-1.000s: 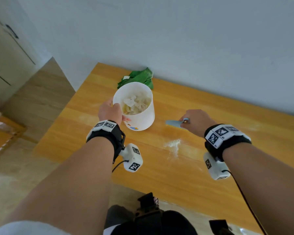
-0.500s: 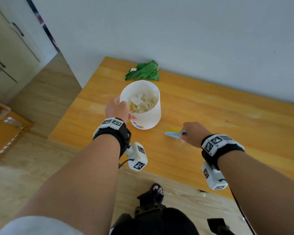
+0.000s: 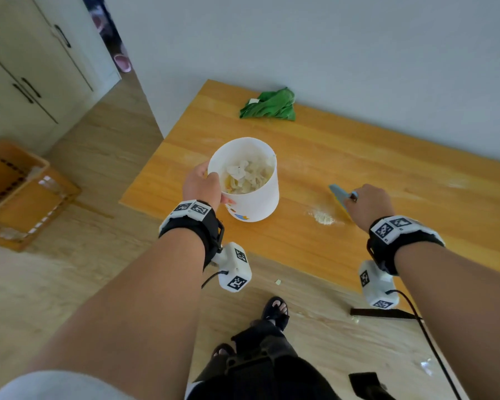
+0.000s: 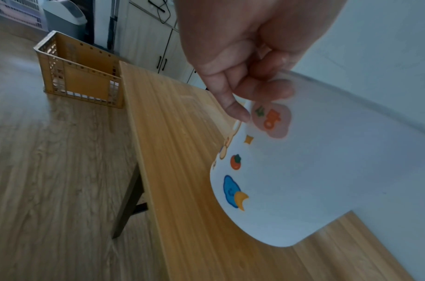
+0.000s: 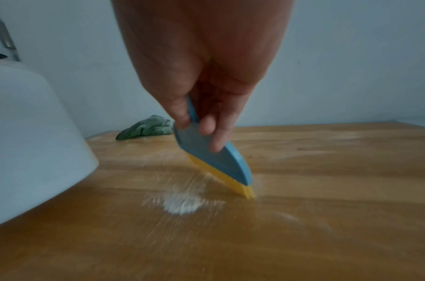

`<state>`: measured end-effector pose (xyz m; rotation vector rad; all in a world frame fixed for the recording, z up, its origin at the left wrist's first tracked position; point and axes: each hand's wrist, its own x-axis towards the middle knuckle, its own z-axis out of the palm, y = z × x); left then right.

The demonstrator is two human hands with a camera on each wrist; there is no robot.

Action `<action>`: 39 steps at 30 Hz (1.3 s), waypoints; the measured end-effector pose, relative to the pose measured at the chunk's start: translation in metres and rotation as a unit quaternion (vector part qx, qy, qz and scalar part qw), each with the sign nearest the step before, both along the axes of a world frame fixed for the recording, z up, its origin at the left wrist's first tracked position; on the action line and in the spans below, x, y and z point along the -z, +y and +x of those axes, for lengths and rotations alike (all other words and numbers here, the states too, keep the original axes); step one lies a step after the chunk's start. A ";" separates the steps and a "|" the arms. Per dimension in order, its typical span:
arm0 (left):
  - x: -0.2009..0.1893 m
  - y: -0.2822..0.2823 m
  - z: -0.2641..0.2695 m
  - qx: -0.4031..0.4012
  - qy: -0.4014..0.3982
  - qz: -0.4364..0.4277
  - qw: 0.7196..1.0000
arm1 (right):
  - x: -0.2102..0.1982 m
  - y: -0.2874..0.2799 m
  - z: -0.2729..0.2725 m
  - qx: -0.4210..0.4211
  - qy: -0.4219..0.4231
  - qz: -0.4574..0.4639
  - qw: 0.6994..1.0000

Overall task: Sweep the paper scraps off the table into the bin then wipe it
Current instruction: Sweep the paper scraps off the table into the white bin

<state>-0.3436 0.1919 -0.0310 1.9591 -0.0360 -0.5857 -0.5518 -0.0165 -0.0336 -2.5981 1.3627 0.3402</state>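
Observation:
A white bin (image 3: 250,197) (image 4: 326,171) (image 5: 26,142) holding crumpled paper scraps (image 3: 247,176) hangs tilted just above the orange wooden table (image 3: 358,157). My left hand (image 3: 201,184) (image 4: 245,62) grips its rim, fingers outside and thumb inside. My right hand (image 3: 368,204) (image 5: 201,106) holds a small blue brush with yellow bristles (image 3: 339,199) (image 5: 216,163), bristles down on the table. A little heap of white dust (image 3: 324,217) (image 5: 182,204) lies just left of the bristles, between brush and bin. A green cloth (image 3: 270,106) (image 5: 146,128) lies crumpled at the table's far edge by the wall.
An orange plastic crate (image 3: 15,194) (image 4: 83,76) stands on the floor left of the table. White cabinets (image 3: 32,67) line the far left. My feet (image 3: 274,310) are at the near table edge, where small scraps (image 3: 277,282) lie on the floor.
My right hand has dragged the brush along the table, gathering the dust into a heap near the front edge. My left hand has kept hold of the bin, which now hangs tilted.

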 end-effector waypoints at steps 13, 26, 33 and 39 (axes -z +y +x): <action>0.003 0.019 -0.005 0.047 0.012 0.021 0.999 | -0.007 0.035 -0.006 0.022 -0.070 0.030 0.997; -0.002 0.026 -0.004 0.079 0.079 0.063 0.992 | -0.006 0.022 0.018 -0.035 -0.110 0.019 0.993; 0.003 0.018 -0.012 0.055 0.038 0.083 0.994 | 0.010 -0.002 0.049 -0.107 -0.071 0.062 0.990; 0.011 0.017 -0.022 0.024 0.017 0.060 0.998 | 0.018 -0.005 0.038 -0.191 0.014 0.071 0.979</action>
